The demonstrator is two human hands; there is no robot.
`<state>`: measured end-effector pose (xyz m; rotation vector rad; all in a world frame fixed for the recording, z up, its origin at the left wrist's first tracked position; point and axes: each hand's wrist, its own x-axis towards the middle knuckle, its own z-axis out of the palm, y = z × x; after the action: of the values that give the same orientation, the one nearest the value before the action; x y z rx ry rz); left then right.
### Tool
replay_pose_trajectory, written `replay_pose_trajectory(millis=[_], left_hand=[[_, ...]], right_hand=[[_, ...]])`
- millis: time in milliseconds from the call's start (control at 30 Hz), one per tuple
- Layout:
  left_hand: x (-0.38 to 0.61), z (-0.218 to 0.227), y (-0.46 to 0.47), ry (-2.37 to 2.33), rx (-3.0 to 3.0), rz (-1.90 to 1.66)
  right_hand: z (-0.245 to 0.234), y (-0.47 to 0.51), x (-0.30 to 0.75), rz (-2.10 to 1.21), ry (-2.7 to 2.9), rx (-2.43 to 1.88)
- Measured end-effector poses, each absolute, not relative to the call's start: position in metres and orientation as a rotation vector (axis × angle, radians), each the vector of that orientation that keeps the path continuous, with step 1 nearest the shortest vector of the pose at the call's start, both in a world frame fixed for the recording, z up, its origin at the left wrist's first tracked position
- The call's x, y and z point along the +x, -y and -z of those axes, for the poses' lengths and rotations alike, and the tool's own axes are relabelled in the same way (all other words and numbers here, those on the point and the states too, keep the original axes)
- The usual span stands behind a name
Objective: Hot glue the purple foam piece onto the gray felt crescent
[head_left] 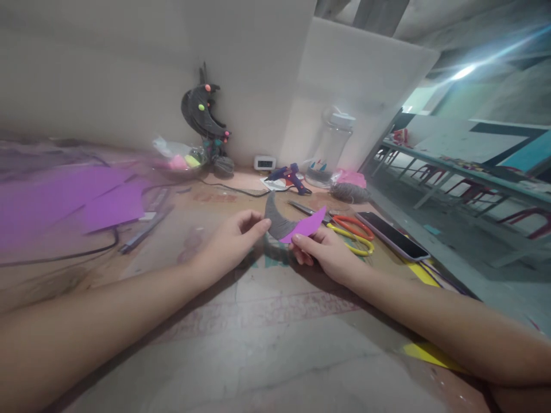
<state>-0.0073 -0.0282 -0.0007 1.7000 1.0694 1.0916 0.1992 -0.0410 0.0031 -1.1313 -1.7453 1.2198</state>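
Observation:
A crescent moon (279, 221) is held up over the table between both my hands. Grey yarn covers its left part, while the right end is bare purple paper. My left hand (243, 235) pinches the grey-wrapped side between thumb and fingers. On the purple side, my right hand (318, 249) grips the crescent near its lower edge, thumb in front. Scissors (350, 226) with orange and yellow handles lie just beyond my right hand. Behind the crescent, a dark blue glue gun (286, 176) rests on a white piece.
Purple sheets (77, 201) spread at the left, beside a box cutter (144, 229). A finished dark crescent (202, 112) hangs on the wall. A small clock (264, 163), a clear bottle (330, 146) and a grey yarn ball (350, 193) stand behind. A phone (392, 235) lies near the right edge.

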Motion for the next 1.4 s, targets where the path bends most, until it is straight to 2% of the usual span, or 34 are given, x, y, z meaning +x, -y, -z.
replay_pose_trajectory(millis=[700,1400], left_hand=[[-0.007,0.002,0.032,-1.064,1.745,-0.987],[-0.007,0.001,0.030,-1.074,1.706,-1.043]], right_hand=[[0.004,0.035,0.202,-1.242,1.492,-1.153],[0.005,0.032,0.203,-1.250,1.460,-1.104]])
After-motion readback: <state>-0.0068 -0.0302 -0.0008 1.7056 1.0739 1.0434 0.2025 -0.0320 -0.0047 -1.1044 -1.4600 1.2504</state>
